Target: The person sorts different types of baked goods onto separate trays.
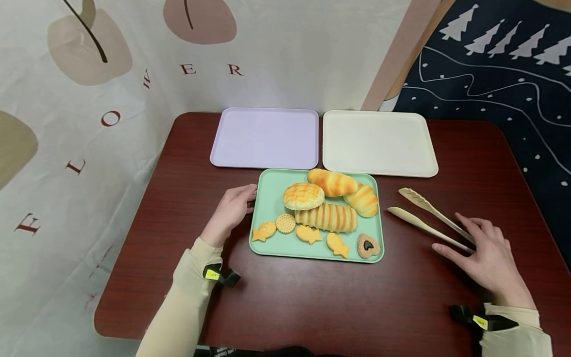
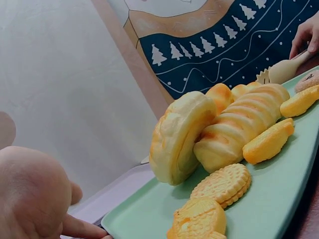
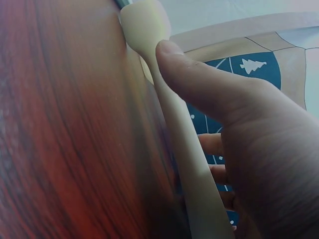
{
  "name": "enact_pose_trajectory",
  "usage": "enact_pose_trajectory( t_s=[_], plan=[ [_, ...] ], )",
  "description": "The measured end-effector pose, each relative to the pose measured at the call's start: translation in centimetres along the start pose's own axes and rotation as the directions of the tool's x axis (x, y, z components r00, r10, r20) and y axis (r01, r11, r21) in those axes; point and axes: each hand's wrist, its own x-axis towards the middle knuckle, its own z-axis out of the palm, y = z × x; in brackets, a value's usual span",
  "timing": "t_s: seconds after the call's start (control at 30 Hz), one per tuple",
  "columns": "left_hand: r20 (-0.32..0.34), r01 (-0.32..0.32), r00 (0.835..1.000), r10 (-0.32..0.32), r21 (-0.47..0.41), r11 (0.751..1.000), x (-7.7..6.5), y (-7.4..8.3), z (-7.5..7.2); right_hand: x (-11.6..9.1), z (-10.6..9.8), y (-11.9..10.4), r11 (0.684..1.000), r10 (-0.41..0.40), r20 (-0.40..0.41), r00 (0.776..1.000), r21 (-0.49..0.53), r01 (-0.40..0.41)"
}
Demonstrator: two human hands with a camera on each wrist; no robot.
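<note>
A mint green tray [image 1: 276,250] bears bread rolls and biscuits. Beside its left edge lies my left hand [image 1: 232,208], its fingertips touching the rim. On the tray sit a round bun [image 1: 304,196], a ridged loaf [image 1: 327,218], two more rolls, several fish-shaped biscuits [image 1: 309,234], a round biscuit [image 2: 224,184] and a heart-shaped biscuit [image 1: 368,246]. To the right, my right hand [image 1: 490,258] holds cream tongs [image 1: 430,229] near the handle end, thumb on one side and fingers on the other. Their tips are spread apart, pointing toward the tray, with nothing between them.
Behind the green tray stand a lilac tray [image 1: 265,139] and a white tray [image 1: 379,144], side by side with nothing on them. All rest on a dark red wooden table [image 1: 312,302]. Printed cloths hang behind and at the left.
</note>
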Motion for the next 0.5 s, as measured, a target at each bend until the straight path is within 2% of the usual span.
enact_pose_trajectory(
  t_s=[0.17, 0.33, 0.5],
  plan=[
    [0.005, -0.046, 0.999, 0.046, 0.125, 0.991, 0.4, -0.4, -0.1, 0.0, 0.0, 0.1, 1.0, -0.017, -0.009, 1.0, 0.002, 0.017],
    [0.0, -0.106, 0.994, 0.109, 0.238, 0.966, 0.5, -0.9, 0.0, -0.1, 0.1, 0.2, 0.999, -0.034, -0.027, 0.999, -0.001, 0.034],
    [-0.013, -0.132, 0.99, 0.141, 0.278, 0.952, 0.5, -1.3, 0.1, -0.1, 0.3, 0.3, 0.998, -0.067, -0.058, 0.996, 0.0, 0.067]
  ],
)
